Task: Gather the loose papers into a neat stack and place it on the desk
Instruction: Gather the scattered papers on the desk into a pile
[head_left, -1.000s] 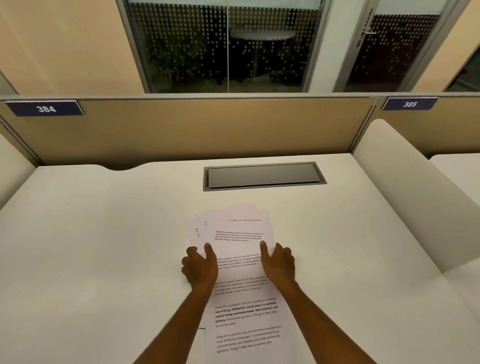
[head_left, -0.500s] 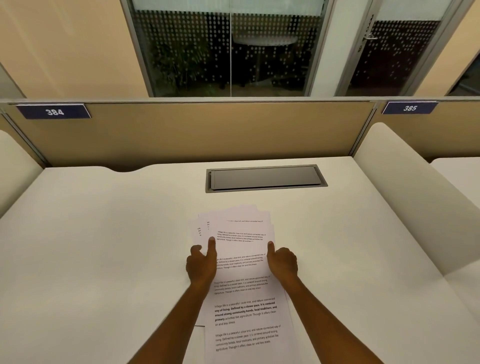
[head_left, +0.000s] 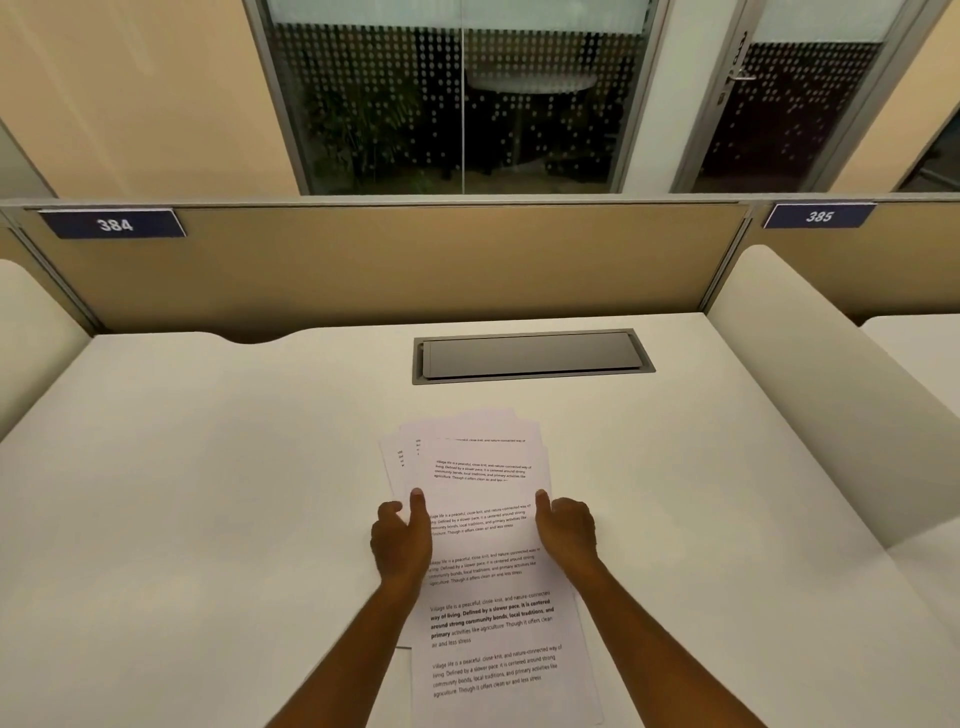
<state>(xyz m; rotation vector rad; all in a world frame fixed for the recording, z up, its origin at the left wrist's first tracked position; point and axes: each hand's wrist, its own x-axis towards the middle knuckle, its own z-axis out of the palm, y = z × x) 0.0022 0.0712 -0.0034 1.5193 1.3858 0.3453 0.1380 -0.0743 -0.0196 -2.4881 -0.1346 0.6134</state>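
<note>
Several white printed papers (head_left: 483, 525) lie fanned and overlapping on the white desk (head_left: 208, 493), their far corners splayed to the left. My left hand (head_left: 400, 540) grips the pile's left edge, thumb on top of the sheets. My right hand (head_left: 566, 530) grips the right edge the same way, thumb pressed on the top page. The near end of the pile runs down between my forearms toward the bottom of the view.
A grey recessed cable hatch (head_left: 532, 356) sits in the desk beyond the papers. A tan partition (head_left: 389, 260) with labels 384 and 385 closes the back. Rounded white dividers (head_left: 810, 395) flank the desk on both sides.
Both hands have closed in on the pile's side edges, with thumbs now stretched onto the top sheet. The fanned sheets have drawn slightly closer together.
</note>
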